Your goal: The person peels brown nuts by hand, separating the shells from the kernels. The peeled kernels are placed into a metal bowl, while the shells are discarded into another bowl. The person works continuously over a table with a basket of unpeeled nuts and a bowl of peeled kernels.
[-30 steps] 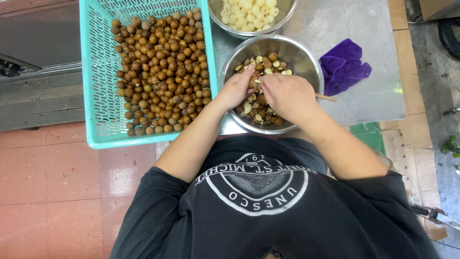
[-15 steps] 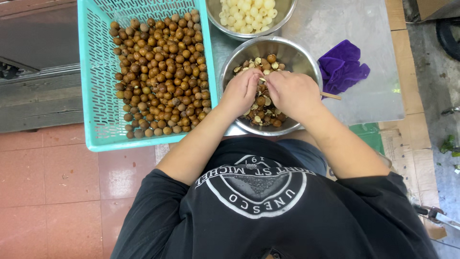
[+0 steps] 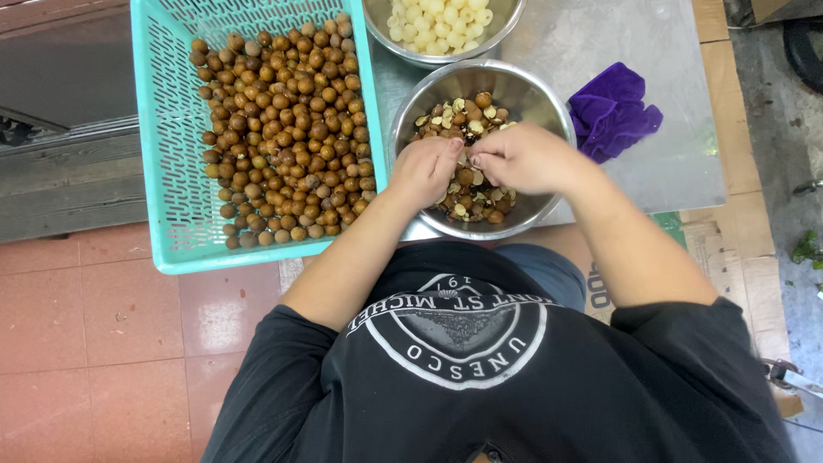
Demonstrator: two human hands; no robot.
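A turquoise plastic basket [image 3: 171, 129] with a lattice wall sits at the left of the worktop [image 3: 677, 111], overhanging the near edge above a floor of red tiles [image 3: 94, 343]; it holds a dense heap of round brown fruit [image 3: 287, 129] with matte, rough skins. To its right stand two round steel bowls with polished walls. The far bowl [image 3: 377, 21] contains pale, smooth peeled fruit [image 3: 439, 21]. The near bowl [image 3: 536, 94] holds a mix of brown husks and pale fragments [image 3: 467, 116]. A crumpled purple cloth [image 3: 610, 111] lies just right of the near bowl on the grey, dull metal surface. Flattened brown cardboard [image 3: 729, 223] borders the right side of the worktop. Both hands work over the near bowl, knuckles up. The left hand [image 3: 426, 167] has its fingers curled inward, thumb and forefinger pressed together at the tip. The right hand [image 3: 519, 159] is likewise curled, fingertips meeting those of the left hand. A small item is pinched between the two sets of fingertips; what it is cannot be determined, as the fingers cover it. The item is held directly above the husk pile, near the bowl's centre.
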